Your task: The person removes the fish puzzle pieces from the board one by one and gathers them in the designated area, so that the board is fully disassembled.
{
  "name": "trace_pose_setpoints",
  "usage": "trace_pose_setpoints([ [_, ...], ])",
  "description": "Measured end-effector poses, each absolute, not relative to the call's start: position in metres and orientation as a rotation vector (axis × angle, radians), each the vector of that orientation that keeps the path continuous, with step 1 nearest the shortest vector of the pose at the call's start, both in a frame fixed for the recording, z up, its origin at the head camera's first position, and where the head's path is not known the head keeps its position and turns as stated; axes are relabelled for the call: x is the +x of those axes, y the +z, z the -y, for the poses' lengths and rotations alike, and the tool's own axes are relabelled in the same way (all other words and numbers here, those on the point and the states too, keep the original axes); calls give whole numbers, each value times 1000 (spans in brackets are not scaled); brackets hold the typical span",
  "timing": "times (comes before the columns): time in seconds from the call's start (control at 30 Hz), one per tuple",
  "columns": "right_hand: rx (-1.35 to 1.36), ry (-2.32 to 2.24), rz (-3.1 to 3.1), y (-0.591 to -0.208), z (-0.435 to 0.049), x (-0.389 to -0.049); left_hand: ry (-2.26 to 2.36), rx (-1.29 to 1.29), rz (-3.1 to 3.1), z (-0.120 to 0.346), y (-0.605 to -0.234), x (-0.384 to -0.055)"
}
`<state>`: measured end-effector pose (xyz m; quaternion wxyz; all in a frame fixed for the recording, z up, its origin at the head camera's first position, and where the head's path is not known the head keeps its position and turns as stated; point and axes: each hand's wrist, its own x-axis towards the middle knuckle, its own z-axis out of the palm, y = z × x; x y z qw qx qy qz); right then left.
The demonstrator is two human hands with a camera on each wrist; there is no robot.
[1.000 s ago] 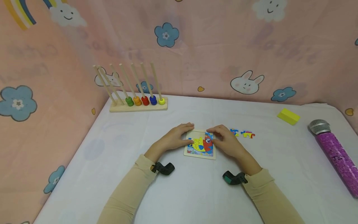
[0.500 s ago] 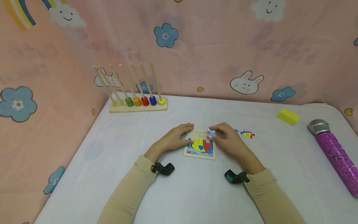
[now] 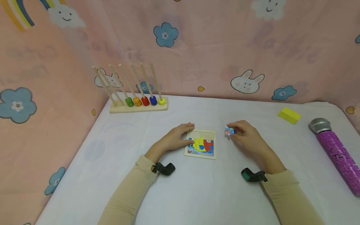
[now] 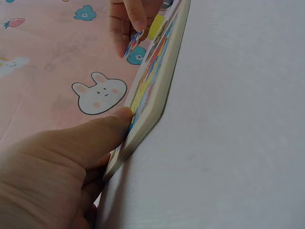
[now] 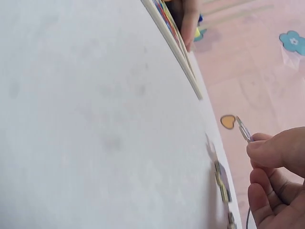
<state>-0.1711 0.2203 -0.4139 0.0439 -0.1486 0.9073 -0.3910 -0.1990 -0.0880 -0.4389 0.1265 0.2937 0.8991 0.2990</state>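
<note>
Right hand (image 3: 250, 137) pinches a puzzle piece (image 3: 229, 131) between thumb and fingers, having shifted from the upper-right corner of the puzzle board (image 3: 202, 135) to a position just right of it. Left hand (image 3: 177, 137) maintains its grip on the board's left edge, thumb on the face. The upper strip, occupied at the right one second ago, now shows bare wood.
</note>
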Motion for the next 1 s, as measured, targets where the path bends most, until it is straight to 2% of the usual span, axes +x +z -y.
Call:
trace_pose_setpoints([
  [0.5, -191, -1129, -2875, -415, -303, -157, 884, 842, -2608, 88, -440, -200],
  [1.0, -122, -1091, -2963, -437, -317, -154, 901, 836, -2601, 89, -440, -199],
])
